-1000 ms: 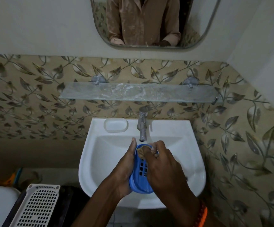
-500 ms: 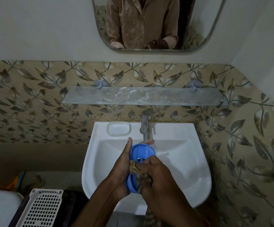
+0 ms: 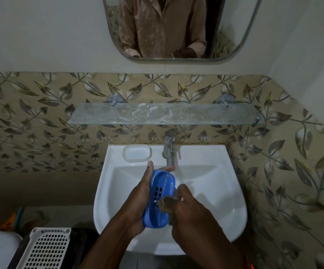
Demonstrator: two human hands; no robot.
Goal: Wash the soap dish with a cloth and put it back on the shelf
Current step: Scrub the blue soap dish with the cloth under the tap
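Your left hand holds the dish over the sink, just below the tap. The dish is blue, oval and tipped on edge, its hollow side facing right with the drain slots showing near its middle. Your left grip is wrapped around its back: thumb up along the 11 o'clock edge, fingertips peeking out past the top rim at 1 o'clock, palm cupping the lower left side.

Your right hand is at 3 o'clock of the dish, its grip bunched tight around the cloth, a small brown wad. The cloth presses against the inside of the dish, just right of the slots and toward the lower half. An orange band shows at your right wrist, at the bottom edge of the view.

Whether water runs from the tap, you cannot tell for sure; a faint streak shows below the spout, to the right of the dish.

The shelf is at 12 o'clock from the dish, on the leaf-patterned wall above the tap, a long glass plate with white smears near its middle. A moulded soap recess sits on the sink's back rim, at 9 o'clock of the tap. The mirror hangs above the shelf. A white slotted basket sits at 7 o'clock, well apart from the sink.
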